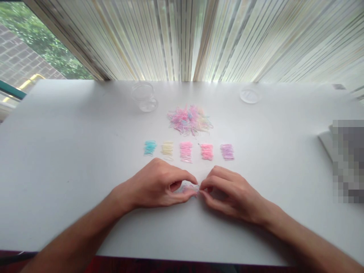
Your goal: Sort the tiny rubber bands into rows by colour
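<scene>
On the white table a small mixed heap of thin pastel elastic bands [190, 188] lies between my hands. My left hand [162, 185] curves around its left side, thumb and forefinger apart, the thumb touching or just in front of the bands. Fingertips pinched together, my right hand [231, 193] is at the heap's right edge; whatever is in the pinch is too small to make out. Beyond my hands runs a row of sorted bands: a turquoise stack [149, 148], a pale yellow stack [167, 149], a light pink stack [186, 151], a coral pink stack [207, 151] and a lilac stack [227, 151].
Behind the row sits a larger loose pile of mixed bands [189, 119]. A clear round container [147, 104] stands at the back left, a clear round lid [250, 95] at the back right. A partly pixelated object [347, 163] is on the right edge. Striped curtains [159, 41] hang behind.
</scene>
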Demonstrator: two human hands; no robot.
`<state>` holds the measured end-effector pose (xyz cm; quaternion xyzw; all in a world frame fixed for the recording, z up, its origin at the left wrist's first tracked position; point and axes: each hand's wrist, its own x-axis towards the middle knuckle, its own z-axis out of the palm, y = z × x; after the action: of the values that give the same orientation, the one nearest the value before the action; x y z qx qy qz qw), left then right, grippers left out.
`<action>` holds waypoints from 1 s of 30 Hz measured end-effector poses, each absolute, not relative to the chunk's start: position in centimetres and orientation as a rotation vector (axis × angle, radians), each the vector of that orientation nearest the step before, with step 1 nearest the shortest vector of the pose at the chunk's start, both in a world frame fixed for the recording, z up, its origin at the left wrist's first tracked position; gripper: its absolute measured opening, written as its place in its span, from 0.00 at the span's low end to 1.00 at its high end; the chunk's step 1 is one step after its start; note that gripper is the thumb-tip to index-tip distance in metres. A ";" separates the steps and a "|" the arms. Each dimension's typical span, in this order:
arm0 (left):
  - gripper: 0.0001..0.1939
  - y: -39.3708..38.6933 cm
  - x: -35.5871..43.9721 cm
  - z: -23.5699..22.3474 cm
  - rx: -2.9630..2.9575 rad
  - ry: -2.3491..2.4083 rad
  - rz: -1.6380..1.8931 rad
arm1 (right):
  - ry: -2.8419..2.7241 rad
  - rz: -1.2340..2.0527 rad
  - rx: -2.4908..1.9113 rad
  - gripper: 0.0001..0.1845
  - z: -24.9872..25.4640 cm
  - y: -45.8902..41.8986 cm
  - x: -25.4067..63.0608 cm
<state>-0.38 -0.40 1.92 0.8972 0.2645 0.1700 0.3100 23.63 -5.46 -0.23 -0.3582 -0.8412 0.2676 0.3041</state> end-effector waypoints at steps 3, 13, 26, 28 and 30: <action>0.04 -0.4 -0.3 1.9 2.400 0.686 0.469 | -2.196 0.684 -0.957 0.04 -0.4 -5.6 23.5; 0.04 -0.6 -0.1 2.2 2.401 0.662 0.587 | -2.128 0.582 -0.990 0.05 -0.2 -5.5 23.1; 0.05 -0.3 0.0 1.9 2.467 0.700 0.684 | -2.094 0.533 -1.009 0.05 -0.1 -5.3 23.2; 0.04 -0.3 0.0 1.9 2.478 0.698 0.691 | -2.099 0.535 -1.008 0.05 -0.1 -5.3 23.2; 0.04 -0.3 0.0 1.8 2.486 0.701 0.695 | -2.099 0.529 -1.001 0.05 -0.1 -5.2 23.2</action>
<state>0.02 -0.31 1.82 0.9042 0.2549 0.2528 0.2314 23.18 -5.21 -0.06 -0.3901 -0.8179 0.2060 0.3694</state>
